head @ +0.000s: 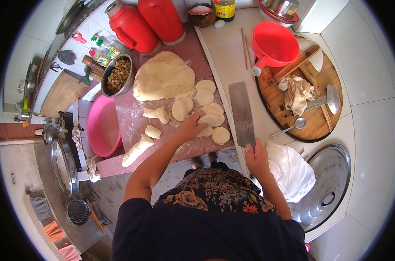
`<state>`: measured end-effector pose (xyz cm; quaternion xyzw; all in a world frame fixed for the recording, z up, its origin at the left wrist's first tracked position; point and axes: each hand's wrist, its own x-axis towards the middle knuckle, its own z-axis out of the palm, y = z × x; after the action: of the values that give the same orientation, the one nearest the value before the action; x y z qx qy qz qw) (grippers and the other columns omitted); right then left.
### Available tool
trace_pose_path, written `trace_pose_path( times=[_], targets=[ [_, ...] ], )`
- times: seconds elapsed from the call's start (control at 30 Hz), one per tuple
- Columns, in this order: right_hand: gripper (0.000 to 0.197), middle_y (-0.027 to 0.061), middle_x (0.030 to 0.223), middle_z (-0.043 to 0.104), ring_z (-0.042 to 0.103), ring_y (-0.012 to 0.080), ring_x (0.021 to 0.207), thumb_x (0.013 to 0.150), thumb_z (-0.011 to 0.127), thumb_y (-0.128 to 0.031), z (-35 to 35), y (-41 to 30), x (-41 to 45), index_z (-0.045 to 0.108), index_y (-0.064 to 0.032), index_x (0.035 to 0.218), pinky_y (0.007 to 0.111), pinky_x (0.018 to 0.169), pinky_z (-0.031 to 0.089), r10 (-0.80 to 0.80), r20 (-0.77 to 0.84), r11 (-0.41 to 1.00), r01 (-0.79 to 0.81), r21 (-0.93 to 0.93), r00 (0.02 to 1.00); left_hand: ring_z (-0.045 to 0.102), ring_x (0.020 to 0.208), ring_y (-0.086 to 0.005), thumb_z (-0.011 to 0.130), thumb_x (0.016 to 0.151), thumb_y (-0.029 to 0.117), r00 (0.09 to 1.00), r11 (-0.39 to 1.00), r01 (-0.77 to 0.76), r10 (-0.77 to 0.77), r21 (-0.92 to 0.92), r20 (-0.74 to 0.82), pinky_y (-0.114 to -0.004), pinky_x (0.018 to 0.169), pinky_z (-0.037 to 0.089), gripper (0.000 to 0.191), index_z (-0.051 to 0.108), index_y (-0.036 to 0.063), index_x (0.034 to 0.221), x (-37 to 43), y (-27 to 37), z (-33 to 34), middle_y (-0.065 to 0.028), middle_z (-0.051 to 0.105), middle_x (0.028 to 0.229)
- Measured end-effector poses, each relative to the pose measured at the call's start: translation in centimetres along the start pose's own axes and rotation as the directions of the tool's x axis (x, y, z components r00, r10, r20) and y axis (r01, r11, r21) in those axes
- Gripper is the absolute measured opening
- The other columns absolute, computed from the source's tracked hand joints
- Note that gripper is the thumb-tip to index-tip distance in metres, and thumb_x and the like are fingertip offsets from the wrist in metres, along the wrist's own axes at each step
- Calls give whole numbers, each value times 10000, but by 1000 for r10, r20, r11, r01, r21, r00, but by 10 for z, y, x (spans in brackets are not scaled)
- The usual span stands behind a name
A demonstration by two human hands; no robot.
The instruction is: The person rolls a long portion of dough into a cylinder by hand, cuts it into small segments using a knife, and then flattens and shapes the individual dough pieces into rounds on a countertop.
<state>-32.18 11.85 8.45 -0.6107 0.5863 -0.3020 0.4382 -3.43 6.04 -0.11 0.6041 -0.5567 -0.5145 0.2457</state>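
My right hand is closed on a Chinese cleaver, its broad blade pointing away from me over the pale counter. My left hand touches a dough disc with its fingertips; whether it grips the disc cannot be told. More flattened dough discs lie around it, some overlapping. A large slab of dough rests at the back of the floured red tiles. Cut dough pieces and a dough roll lie left of my left hand.
A steel bowl of chopped filling stands left of the slab, near a pink basin. Red thermos flasks stand behind. On the right are a red plastic ladle, a round wooden board, a plastic bag and a metal lid.
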Motion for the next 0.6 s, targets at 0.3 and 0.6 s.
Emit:
trace_pose_path(
  times=[0.3, 0.6],
  targets=[
    [210, 298, 730, 568, 558, 505, 727, 919, 509, -136, 6, 10, 2, 472, 47, 1016, 502, 599, 430, 33, 27, 999, -33, 2, 999, 635, 932, -318, 729, 748, 261, 995, 968, 81, -64, 237, -78, -400, 792, 487, 433, 570, 17, 1067, -4, 44, 5, -173, 647, 990],
    [221, 308, 746, 571, 555, 514, 749, 924, 501, -140, 4, 6, 1, 465, 40, 1048, 504, 615, 436, 38, 45, 999, -38, 3, 998, 597, 986, -370, 792, 650, 222, 965, 962, -27, 96, 271, -245, -424, 845, 469, 615, 505, 3, 1147, 9, 4, 27, -223, 617, 1023]
  ],
)
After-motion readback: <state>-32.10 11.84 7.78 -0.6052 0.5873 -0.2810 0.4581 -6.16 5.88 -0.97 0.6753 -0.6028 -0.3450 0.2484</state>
